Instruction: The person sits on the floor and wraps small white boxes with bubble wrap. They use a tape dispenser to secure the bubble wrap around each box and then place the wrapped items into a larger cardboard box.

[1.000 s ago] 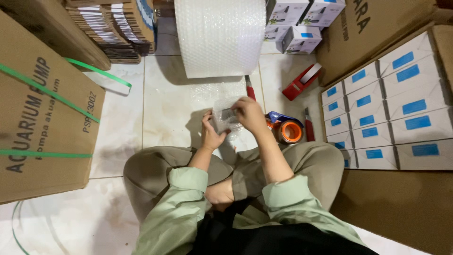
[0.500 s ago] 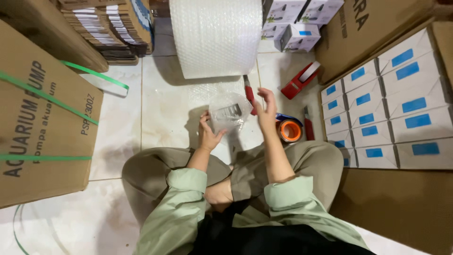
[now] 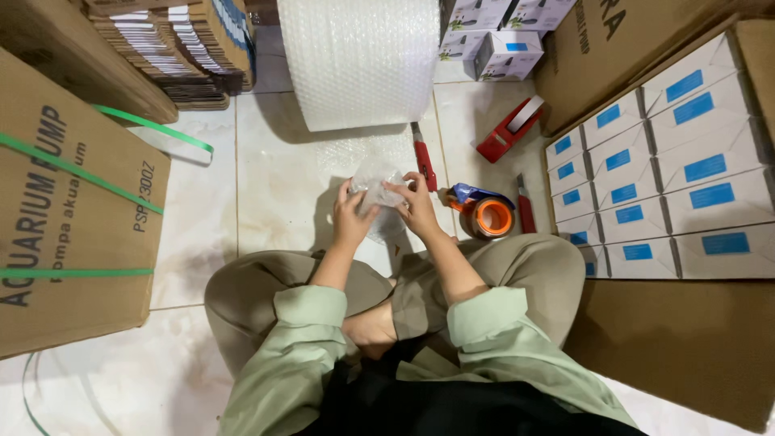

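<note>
The person sits cross-legged on a pale tiled floor (image 3: 266, 169), and both hands meet just beyond the knees around a small bundle wrapped in clear bubble wrap (image 3: 378, 184). The left hand (image 3: 352, 216) grasps the bundle's left side with fingers curled up around it, and the right hand (image 3: 416, 203) grasps its right side, fingertips pressed onto the top of the wrap. What lies inside the wrap cannot be told. Farther off, straight ahead, a big roll of white bubble wrap (image 3: 362, 58) lies on the floor, with a loose sheet of it trailing toward the hands. Just right of the bundle lies a red-handled utility knife (image 3: 423, 160), and nearer to the right knee sits an orange roll of tape in a blue dispenser (image 3: 484, 211). A red tape dispenser (image 3: 510, 129) lies farther right, near a slanted brown carton. To the right, an open carton holds rows of small white boxes with blue labels (image 3: 662, 186). On the left stands a large brown cardboard carton bound with green straps (image 3: 73, 218), with stacked flat cardboard (image 3: 169, 40) beyond it.
</note>
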